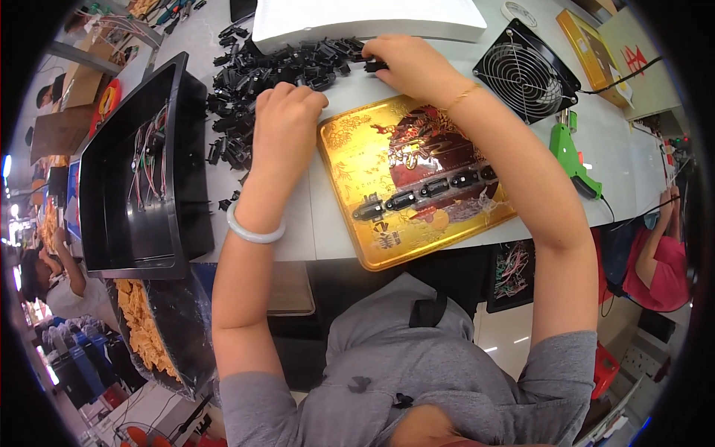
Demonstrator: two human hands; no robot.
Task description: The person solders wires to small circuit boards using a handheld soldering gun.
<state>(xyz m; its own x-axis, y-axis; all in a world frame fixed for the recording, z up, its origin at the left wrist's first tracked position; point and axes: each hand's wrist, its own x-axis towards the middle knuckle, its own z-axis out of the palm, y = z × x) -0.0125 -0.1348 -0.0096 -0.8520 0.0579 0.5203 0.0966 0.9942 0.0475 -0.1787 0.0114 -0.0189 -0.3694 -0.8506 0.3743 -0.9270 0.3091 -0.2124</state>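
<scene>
A heap of small black plastic parts [257, 71] spreads over the far left part of the white table. At its near right edge is my left hand [287, 119], fingers curled down; whatever they hold is hidden. My right hand [408, 65] reaches to the heap's right end, thumb and fingers closed round a small black plastic part [375, 66]. Below my hands lies a gold decorated tin lid [346, 153], tilted a little and partly covered by my right forearm. Across it runs a row of several similar black parts [401, 200].
A black bin [182, 156] holding wires stands at the left. A white foam tray [365, 26] lies at the back. To the right are a black fan with a wire guard [525, 74], a green hot glue gun [572, 160] and a gold box [592, 56]. Other people sit at both sides.
</scene>
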